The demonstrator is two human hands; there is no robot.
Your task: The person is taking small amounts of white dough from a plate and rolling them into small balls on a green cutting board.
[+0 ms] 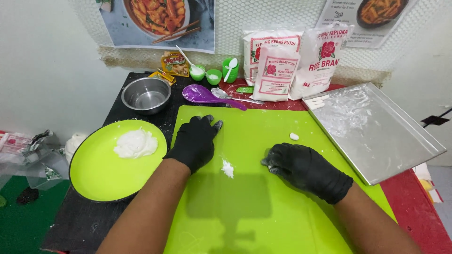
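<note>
Pressing flat on the green cutting mat, the gloved left hand lies spread and holds nothing, just left of a small white dough scrap. The right hand is curled low on the mat, seemingly rolling a bit of dough beneath it, though the glove hides whatever is under there. Risks now: sticky dough could cling to the black gloves and tear, and the loose dough bit near the metal tray could get swept off by a forearm. The dough mound waits on the green plate, close to the left elbow, so a careless swing could smear it.
</note>
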